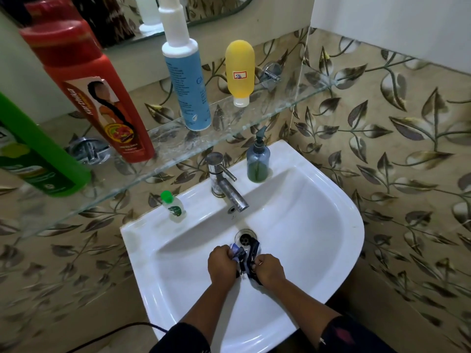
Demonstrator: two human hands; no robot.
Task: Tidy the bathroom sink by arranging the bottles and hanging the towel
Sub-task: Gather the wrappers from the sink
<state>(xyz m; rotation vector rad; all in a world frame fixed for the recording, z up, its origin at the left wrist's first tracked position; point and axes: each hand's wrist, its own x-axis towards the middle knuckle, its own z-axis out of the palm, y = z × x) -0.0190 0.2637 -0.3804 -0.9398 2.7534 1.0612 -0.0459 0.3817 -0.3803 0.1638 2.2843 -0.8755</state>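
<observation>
Over the basin of the white sink (318, 225), my left hand (221, 263) and my right hand (270, 270) both grip a bunched dark blue and white towel (246, 256), just in front of the drain (246, 236). On the glass shelf (280, 108) stand a green bottle (38, 154), a red shampoo bottle (94, 93), a blue and white bottle (186, 80) and a yellow bottle (239, 70) resting on its cap. A small clear bottle with a green cap (173, 206) and a blue pump bottle (258, 159) stand on the sink's back rim.
A metal tap (225, 180) rises at the back of the sink, its spout over the basin. Leaf-patterned tiles cover the walls. A mirror edge shows at the top. A black cable (114, 332) runs low at the left.
</observation>
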